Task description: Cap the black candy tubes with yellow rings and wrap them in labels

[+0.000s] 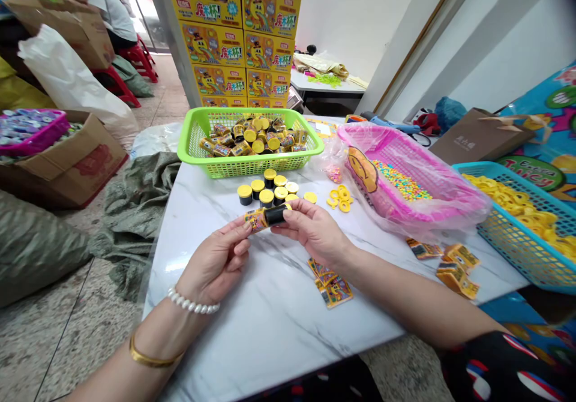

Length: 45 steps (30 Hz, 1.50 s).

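My left hand (pixel 225 252) pinches a printed yellow sleeve (pixel 255 219) between thumb and fingers. My right hand (pixel 315 229) grips a small black cup (pixel 275 215), its yellow end partly under my thumb. Sleeve and cup meet end to end above the table; whether the cup is inside the sleeve I cannot tell. Just beyond my hands stand several black cups with yellow lids (pixel 266 197). Flat printed sleeves (pixel 330 283) lie under my right forearm. Yellow rings (pixel 341 198) rest on the table to the right of the cups.
A green basket (pixel 252 167) of sleeved cups stands at the back of the table (pixel 252 324). On the right are a pink basket (pixel 450 195) with colourful candy beads, a blue basket (pixel 517 234) of yellow pieces, and more printed sleeves (pixel 458 269). Printed boxes (pixel 220 45) are stacked behind.
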Tool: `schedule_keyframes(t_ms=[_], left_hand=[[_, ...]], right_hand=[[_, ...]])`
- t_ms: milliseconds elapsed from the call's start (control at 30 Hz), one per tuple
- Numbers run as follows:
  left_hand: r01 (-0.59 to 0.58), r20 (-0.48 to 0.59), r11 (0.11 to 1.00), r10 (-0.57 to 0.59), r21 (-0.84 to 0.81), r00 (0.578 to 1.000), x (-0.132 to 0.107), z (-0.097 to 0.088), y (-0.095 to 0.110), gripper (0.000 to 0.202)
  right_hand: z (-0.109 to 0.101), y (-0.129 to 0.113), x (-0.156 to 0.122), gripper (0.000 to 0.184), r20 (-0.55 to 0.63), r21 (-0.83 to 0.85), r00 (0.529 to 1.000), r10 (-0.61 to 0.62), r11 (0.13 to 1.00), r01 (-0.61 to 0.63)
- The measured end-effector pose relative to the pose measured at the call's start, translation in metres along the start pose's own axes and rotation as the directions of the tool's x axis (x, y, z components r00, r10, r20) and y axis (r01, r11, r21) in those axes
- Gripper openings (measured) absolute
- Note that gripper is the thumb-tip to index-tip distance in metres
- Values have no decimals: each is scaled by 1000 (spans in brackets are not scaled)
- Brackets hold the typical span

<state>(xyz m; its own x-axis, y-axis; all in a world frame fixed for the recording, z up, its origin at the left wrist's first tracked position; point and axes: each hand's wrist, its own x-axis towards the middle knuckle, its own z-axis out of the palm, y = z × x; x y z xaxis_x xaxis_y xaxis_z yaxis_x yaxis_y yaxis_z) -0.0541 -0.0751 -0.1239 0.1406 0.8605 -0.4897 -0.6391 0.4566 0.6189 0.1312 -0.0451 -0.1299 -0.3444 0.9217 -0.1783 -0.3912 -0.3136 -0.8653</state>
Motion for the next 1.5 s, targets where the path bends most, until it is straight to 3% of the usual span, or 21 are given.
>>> schedule_keyframes(t_ms=[233,400,467,567,633,700,767,900,933,1033,1067,1100,1133,1200,1267,1300,1367,1500], left_hand=[[22,49,1000,-22,-8,999,-1,4,-3,14],[1,12,999,-2,41,1000,-2,6,-7,13],[-58,-22,991,61,122,998,-2,5,-8,18],[-292,-72,913,324,283,943,-4,2,-8,37],[-406,36,836,424,369,905,-7,1,-8,48],[-406,197,805,355,433,914,-10,2,-9,46],[-367,266,794,266,485,927,-12,4,-8,37],[-352,258,797,253,491,932,-13,6,-7,29],[-343,258,807,243,481,935,-12,6,-7,28],[-333,237,820,247,465,940,-10,5,-9,24],[-339,230,817,258,467,938,-10,5,-10,24],[-351,230,809,272,471,934,-9,5,-11,25],[-370,237,798,289,476,927,-9,5,-12,26],[-421,271,761,326,493,906,-9,7,-14,27],[-470,312,709,353,526,882,-10,8,-15,27],[-490,328,680,365,545,871,-11,8,-15,26],[-514,342,630,384,582,858,-13,9,-14,27],[-461,327,651,326,603,887,-14,10,-12,31]], right_hand=[[3,1,-4,28,-14,-189,994,-112,976,107],[0,0,-5,30,72,-386,945,-318,865,321],[-3,-1,-4,31,101,-396,941,-324,854,337],[-7,-4,-2,37,112,-344,952,-284,888,305],[-9,-7,-2,40,148,-322,953,-265,898,300],[-11,-9,-4,40,205,-366,941,-269,871,328],[-12,-11,-6,39,277,-451,917,-288,803,389],[-17,-17,-8,34,418,-571,831,-367,605,555],[-18,-18,-9,31,464,-593,779,-422,505,627],[-22,-19,-8,29,627,-589,563,-539,146,795],[-23,-17,-8,30,652,-577,522,-549,87,812],[-24,-15,-8,30,651,-575,517,-556,83,814],[-24,-13,-8,29,620,-590,550,-560,130,797],[-22,-9,-9,29,479,-629,712,-514,365,687],[-19,-5,-10,28,316,-584,890,-329,671,456],[-17,-4,-11,30,254,-527,943,-215,787,321],[-13,-4,-13,38,183,-398,982,-50,909,120],[-10,-8,-13,47,174,-288,980,93,957,-40]])
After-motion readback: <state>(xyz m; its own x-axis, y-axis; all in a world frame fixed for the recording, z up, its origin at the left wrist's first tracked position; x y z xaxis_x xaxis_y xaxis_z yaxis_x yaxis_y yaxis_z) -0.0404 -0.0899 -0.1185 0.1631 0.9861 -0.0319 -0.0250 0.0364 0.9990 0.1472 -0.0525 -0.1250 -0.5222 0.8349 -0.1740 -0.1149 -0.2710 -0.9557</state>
